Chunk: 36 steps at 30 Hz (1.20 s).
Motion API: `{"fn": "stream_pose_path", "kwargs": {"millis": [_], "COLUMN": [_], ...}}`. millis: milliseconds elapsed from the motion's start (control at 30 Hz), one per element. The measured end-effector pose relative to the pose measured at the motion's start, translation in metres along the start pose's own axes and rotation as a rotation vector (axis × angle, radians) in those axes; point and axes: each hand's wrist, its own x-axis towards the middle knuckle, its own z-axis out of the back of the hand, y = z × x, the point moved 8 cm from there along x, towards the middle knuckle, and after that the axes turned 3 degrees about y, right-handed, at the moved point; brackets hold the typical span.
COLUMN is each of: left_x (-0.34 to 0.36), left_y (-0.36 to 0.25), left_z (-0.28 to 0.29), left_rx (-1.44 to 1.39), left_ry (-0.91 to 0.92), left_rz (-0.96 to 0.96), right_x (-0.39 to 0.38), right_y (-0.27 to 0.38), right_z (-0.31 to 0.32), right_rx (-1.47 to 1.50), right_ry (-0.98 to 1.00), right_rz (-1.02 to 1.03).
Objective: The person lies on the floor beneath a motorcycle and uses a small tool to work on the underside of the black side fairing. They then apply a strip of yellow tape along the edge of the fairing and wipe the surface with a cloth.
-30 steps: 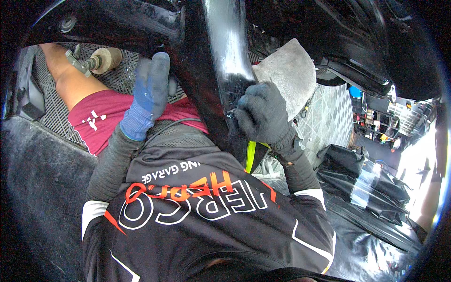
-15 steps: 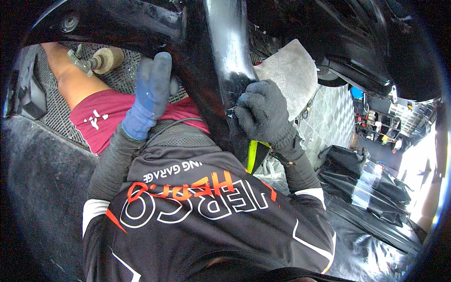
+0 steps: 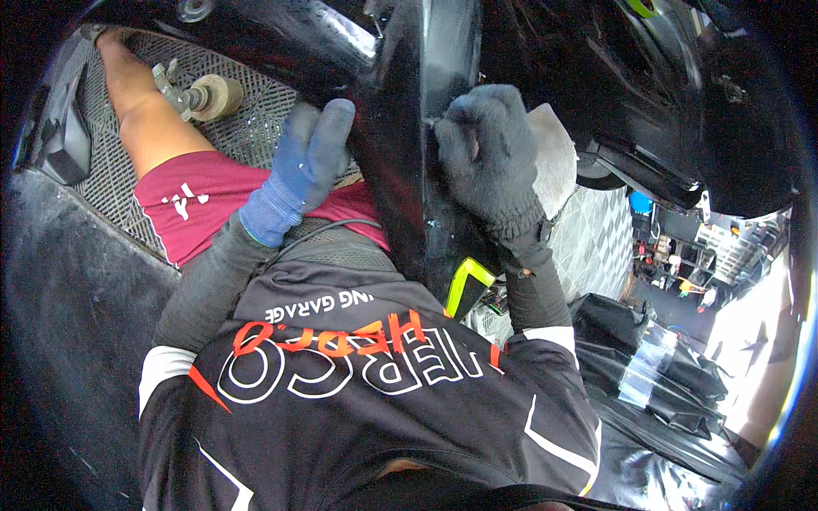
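A glossy black car body part (image 3: 447,60), upright and narrow, stands between my two hands. My right hand (image 3: 490,157), in a dark grey glove, is closed against it with the fingers curled in. A pale grey cloth (image 3: 555,157) sticks out beyond that hand and appears gripped in it; the gripped part is hidden. My left hand (image 3: 311,166), in a blue and grey glove, has its fingers stretched upward, slightly blurred. It is beside the dark inner edge of the panel, and I cannot tell whether it touches.
One bare leg in maroon shorts (image 3: 204,200) extends over the grid floor mat (image 3: 256,106). A metal fitting with a round tan pad (image 3: 213,96) lies beside it. Black sheeting (image 3: 648,349) is at the right. Farther off are checkered flooring (image 3: 601,230) and shelved items (image 3: 682,264).
My right hand has slid upward along the black panel, and less of the cloth shows beside it. My left hand has shifted right. The whole view has also shifted a little.
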Motion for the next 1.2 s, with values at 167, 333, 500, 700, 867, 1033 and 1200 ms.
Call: {"fn": "stream_pose_path", "kwargs": {"millis": [167,333,500,700,867,1033,1200], "left_x": [-0.011,-0.009,-0.008,-0.005,-0.004,0.005,-0.002], "left_y": [-0.040,-0.044,-0.035,-0.035,-0.044,-0.038,-0.033], "left_z": [-0.001,0.000,0.000,0.001,0.001,0.005,-0.001], "left_rx": [0.431,0.346,0.224,0.151,0.070,-0.182,0.052], "left_ry": [-0.140,-0.114,-0.104,-0.105,-0.052,-0.050,-0.026], "left_rz": [-0.638,-0.593,-0.493,-0.429,-0.466,-0.171,-0.338], "right_x": [-0.016,-0.051,-0.015,-0.016,-0.007,-0.024,-0.018], "right_y": [0.000,0.008,0.002,0.008,-0.002,0.004,0.003], "right_z": [-0.003,-0.002,-0.002,0.001,-0.001,-0.002,-0.003], "right_rx": [0.051,0.043,0.001,-0.056,-0.059,0.004,-0.007], "right_ry": [0.053,0.168,0.018,0.081,0.028,0.125,0.106], "right_rz": [0.042,0.029,0.055,0.111,0.067,0.078,0.052]}}
